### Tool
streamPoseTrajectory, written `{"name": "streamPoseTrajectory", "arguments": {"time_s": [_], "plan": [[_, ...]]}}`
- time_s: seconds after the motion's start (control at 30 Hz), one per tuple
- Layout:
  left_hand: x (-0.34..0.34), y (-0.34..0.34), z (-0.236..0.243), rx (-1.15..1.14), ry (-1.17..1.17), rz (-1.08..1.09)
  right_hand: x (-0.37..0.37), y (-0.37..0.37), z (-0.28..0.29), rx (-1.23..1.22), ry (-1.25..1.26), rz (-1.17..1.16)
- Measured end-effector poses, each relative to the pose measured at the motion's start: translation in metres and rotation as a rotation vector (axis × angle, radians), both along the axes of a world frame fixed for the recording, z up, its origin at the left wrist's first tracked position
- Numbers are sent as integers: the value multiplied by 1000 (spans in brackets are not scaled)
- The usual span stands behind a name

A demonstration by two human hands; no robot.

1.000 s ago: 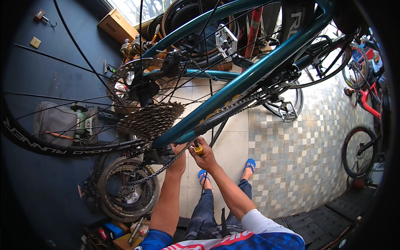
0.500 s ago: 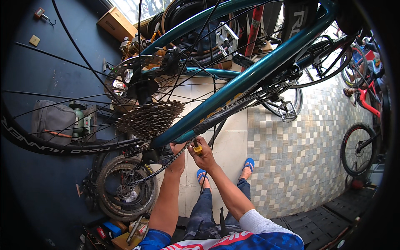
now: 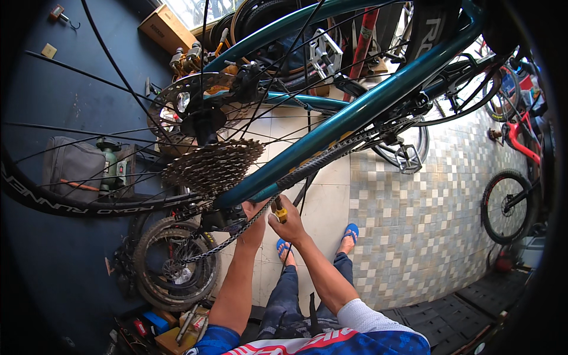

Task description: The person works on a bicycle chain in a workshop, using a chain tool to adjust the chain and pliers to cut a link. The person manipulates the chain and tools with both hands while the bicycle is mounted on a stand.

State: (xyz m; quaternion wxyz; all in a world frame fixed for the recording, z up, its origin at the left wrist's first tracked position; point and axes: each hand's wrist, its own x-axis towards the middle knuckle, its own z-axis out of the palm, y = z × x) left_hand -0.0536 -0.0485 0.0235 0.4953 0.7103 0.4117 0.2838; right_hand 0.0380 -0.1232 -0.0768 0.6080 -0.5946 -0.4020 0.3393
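Note:
A teal bicycle frame (image 3: 313, 142) with a rear wheel, cassette (image 3: 213, 165) and brake rotor (image 3: 163, 106) fills the upper view. My right hand (image 3: 290, 222) is closed on a yellow-handled tool (image 3: 281, 214) just below the chainstay, beside the hanging chain (image 3: 234, 237). My left hand (image 3: 251, 220) reaches up behind the chain, near the rear derailleur (image 3: 218, 220); its fingers are mostly hidden by the frame, so I cannot tell what they hold.
Another wheel (image 3: 177, 263) stands lower left beside a box of tools (image 3: 177, 331). A grey bag (image 3: 77, 168) and wooden box (image 3: 163, 32) are along the left and back. A red bicycle (image 3: 520, 142) stands at right. My sandalled feet (image 3: 349, 235) are on tiles (image 3: 414, 236).
The view has shifted slightly. My right hand and the yellow-handled tool have turned a little, still below the chainstay. My left hand stays in about the same place.

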Motion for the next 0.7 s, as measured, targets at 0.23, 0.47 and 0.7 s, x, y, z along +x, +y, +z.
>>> {"name": "streamPoseTrajectory", "arguments": {"time_s": [0.23, 0.47, 0.7], "plan": [[-9, -22, -38, -338, 101, -211, -2, -8, 1, -49, 2, -63], [5, -26, -57, -325, -11, -155, 15, -13, 26, -60, -86, 35], [10, -30, -80, 242, 114, 1, 95, -48, 116, -229, -577, 149]]}}
